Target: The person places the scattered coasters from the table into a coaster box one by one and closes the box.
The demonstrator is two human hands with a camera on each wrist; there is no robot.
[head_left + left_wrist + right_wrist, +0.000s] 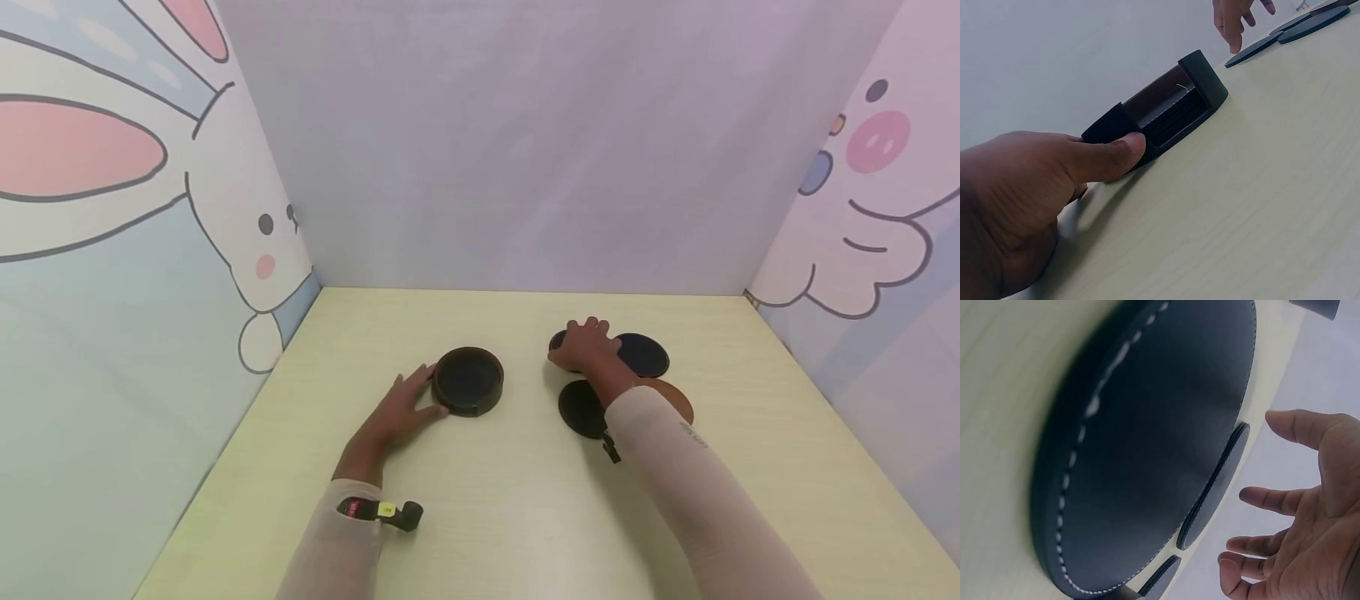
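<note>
At mid-frame in the head view, the left hand (397, 414) pinches the round holder (491, 400) by its wall; right of centre, the right hand (588, 346), fingers loosely spread, is over a coaster (557, 341), probably light, stiff, best lifted by its edge.

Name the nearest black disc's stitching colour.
The stitching is white, clearest in the right wrist view.

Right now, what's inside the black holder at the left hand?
Inside the black holder, a dark layered stack shows through the side gap. Faces beneath the top one are covered; exact count unclear.
</note>
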